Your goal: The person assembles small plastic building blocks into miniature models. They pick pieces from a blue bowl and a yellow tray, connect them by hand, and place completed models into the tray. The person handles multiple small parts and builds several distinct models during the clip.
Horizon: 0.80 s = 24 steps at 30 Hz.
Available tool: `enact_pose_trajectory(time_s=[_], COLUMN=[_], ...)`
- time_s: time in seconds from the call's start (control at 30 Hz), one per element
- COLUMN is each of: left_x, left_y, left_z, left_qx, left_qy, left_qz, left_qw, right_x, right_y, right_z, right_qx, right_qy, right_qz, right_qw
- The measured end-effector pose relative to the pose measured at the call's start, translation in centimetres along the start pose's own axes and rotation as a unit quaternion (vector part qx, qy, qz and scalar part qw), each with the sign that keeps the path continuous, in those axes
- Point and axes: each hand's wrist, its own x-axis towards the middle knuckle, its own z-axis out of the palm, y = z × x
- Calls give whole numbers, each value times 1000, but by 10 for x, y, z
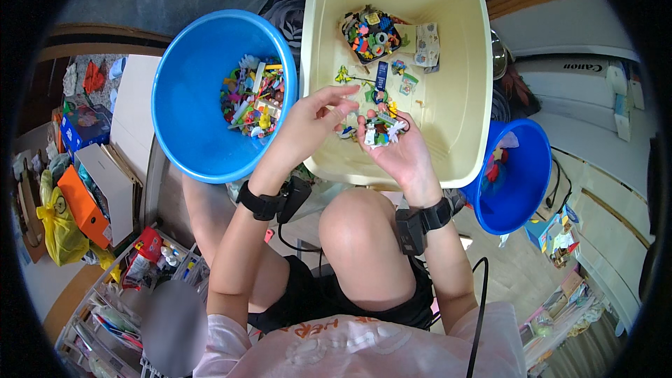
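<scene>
Here, past the six-o'clock edge of the cream tub [458, 91], the right grip [404, 150] is spread beneath toys [381, 129], room toward three; whether the left grip [323, 108] pinches anything, I cannot tell.

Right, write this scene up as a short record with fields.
Left hand: left hand over the tub's near-left part, fingers curled; whether it grips anything is unclear
Right hand: right hand palm up, cupping small toys
In front: cream tub
Inside tub: dark tray of mixed toys, plus loose pieces
Left of tub: round blue basin, partly filled with colourful toys
Right of tub: darker blue bucket, some red inside
</scene>
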Motion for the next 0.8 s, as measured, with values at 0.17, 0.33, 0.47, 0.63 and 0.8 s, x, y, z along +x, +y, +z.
enact_pose_trajectory(time_s=[0.17, 0.33, 0.47, 0.63, 0.8], left_x=[-8, -11, -8, -6, -6], left_y=[-5, -4, -7, -11, -9], left_z=[11, 21, 28, 28, 27], left_qx=[129, 164, 174, 182, 184], left_qy=[36, 102, 124, 128, 124], left_qz=[69, 173, 217, 216, 203], left_qw=[989, 966, 952, 951, 954], right_x=[1, 2, 2, 1, 0], right_y=[5, 6, 9, 12, 13], right_z=[4, 2, 3, 7, 9], right_qx=[-34, -42, -45, -24, -32], right_qy=[8, -22, -32, -20, -13], right_qz=[2, 16, 21, 31, 17], right_qw=[999, 999, 998, 999, 999])
